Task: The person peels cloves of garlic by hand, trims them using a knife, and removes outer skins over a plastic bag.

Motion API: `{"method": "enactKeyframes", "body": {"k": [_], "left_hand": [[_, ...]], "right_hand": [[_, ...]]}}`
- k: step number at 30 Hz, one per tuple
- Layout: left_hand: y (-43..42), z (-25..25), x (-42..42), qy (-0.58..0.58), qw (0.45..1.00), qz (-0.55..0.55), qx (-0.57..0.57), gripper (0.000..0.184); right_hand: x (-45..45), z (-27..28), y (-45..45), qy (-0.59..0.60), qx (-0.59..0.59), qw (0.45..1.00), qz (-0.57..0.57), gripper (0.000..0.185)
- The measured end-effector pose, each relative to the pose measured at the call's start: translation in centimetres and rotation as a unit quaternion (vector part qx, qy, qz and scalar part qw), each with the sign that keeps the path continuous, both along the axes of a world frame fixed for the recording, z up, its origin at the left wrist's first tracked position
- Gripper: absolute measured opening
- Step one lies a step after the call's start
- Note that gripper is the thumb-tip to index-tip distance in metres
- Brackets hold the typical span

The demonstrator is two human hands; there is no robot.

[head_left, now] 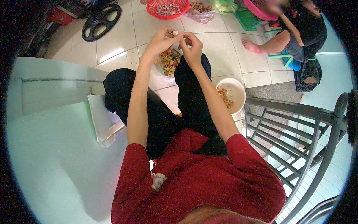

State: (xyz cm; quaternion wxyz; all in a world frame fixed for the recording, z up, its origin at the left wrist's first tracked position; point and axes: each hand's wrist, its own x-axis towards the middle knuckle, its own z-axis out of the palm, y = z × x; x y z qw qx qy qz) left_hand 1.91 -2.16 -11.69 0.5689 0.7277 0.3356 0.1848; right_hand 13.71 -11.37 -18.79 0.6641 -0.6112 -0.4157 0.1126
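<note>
In front of my knees, my left hand is closed around a small pale bulb, perhaps a shallot or garlic clove. My right hand meets it, with thumb and forefinger pinched at the left fingertips. Whatever sits inside that pinch is too small to make out. Below both hands, a clear plastic bag on the floor carries brownish skins and green scraps. Beside my right knee stands a white bucket with orange-brown pieces and some pale bits inside.
A red basket of purplish bulbs and a bag of brown bulbs lie ahead. Another person sits at the right by a pink basin. A grey metal railing flanks my right; a black wheel-shaped stand is far left.
</note>
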Motion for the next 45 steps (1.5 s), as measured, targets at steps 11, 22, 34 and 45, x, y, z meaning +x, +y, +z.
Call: {"method": "enactKeyframes", "body": {"k": [11,22,34,45], "left_hand": [[0.2,-0.4,0.0,-0.02,0.999,0.022,-0.018,0.046],[0.4,0.0,0.0,-0.014,0.999,-0.001,-0.041,0.05],[1.2,-1.1,-0.3,-0.005,0.998,-0.048,-0.047,0.035],[0.9,-1.3,0.1,-0.036,0.999,-0.016,0.001,0.02]], "right_hand": [[-0.1,0.1,0.0,0.023,0.011,1.0,0.004,0.011],[-0.8,1.9,-0.4,0.082,0.047,0.996,0.007,0.018],[-0.1,0.6,-0.1,0.069,0.04,0.997,-0.003,0.019],[0.3,0.6,-0.3,0.042,0.027,0.999,0.016,0.018]]}}
